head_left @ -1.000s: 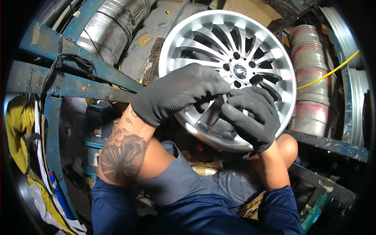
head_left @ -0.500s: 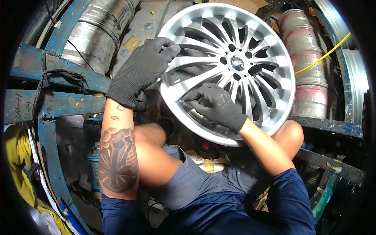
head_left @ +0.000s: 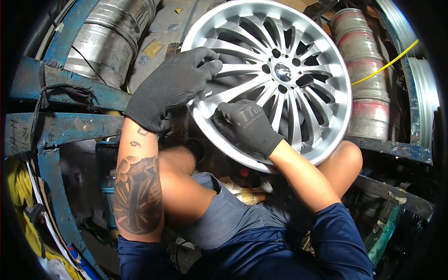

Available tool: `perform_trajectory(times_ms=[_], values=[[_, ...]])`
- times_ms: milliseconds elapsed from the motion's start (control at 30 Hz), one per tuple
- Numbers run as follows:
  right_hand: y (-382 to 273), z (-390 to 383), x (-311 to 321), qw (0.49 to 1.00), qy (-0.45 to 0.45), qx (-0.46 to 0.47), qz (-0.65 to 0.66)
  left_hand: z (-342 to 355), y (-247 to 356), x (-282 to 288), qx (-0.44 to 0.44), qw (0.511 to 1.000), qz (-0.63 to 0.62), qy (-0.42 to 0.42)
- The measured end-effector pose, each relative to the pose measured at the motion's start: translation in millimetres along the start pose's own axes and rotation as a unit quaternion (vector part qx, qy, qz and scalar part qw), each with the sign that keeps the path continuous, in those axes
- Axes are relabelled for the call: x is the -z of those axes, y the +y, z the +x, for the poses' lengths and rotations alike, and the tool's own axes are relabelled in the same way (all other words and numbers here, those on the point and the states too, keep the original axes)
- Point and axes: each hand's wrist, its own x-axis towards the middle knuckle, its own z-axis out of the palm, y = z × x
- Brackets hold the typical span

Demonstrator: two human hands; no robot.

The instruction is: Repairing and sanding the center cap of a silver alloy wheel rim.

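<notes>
A silver alloy wheel rim (head_left: 294,77) with many thin spokes and a shiny centre cap (head_left: 283,72) leans face up over my lap. My left hand (head_left: 177,81), in a dark grey knit glove, grips its left edge, the fingers curled by the outer end of a spoke. Lower down, my right hand (head_left: 249,127), gloved alike, presses against the inner face of the rim between spokes. Its fingers are bunched together, and whatever they pinch is hidden beneath the glove.
Blue metal frame beams (head_left: 70,128) run along the left. Stacked metal barrel-shaped pieces stand at the upper left (head_left: 100,44) and the right (head_left: 366,74). A yellow cord (head_left: 387,63) crosses near the right stack. A yellow cloth (head_left: 19,186) hangs at far left.
My right hand has shifted slightly left and up along the rim's inner face, its fingers turned further under. My left hand has moved a little right and down at the edge.
</notes>
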Motion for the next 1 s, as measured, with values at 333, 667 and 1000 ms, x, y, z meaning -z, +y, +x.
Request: perform_trajectory(times_ms=[333, 667, 1000], values=[[0.3, 0.0, 1.5, 0.997, -0.019, -0.034, 0.060, 3.8, 1.7, -3.6, -0.009, 1.000, 0.017, 0.021], [0.2, -5.7, 1.2, 0.998, 0.005, 0.023, 0.066, -0.2, 4.3, -3.2, 0.002, 1.000, -0.015, 0.014], [-1.3, -8.0, -2.9, 0.998, 0.024, 0.048, 0.036, 2.1, 2.7, -3.1, -0.084, 0.996, 0.036, 0.003]])
